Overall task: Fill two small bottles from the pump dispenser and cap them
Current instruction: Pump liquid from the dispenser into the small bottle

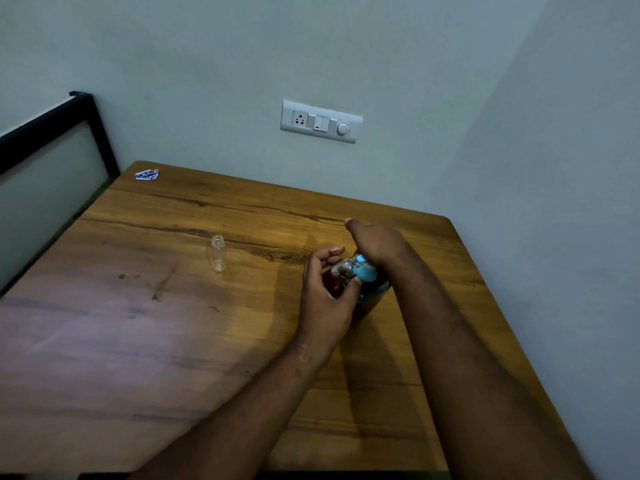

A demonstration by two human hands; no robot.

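Two hands busy | left hand [325, 289] pinches small bottle [341, 271] | right hand [377, 242] presses pump dispenser [367, 271]

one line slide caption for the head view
Left hand holds a small bottle at the pump dispenser, right hand on top.

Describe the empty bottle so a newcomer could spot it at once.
Start at the wooden table below the wall switch plate. Left of the hands, the clear bottle stands upright and alone. Unlike the one held at the pump, it is untouched, uncapped and empty.
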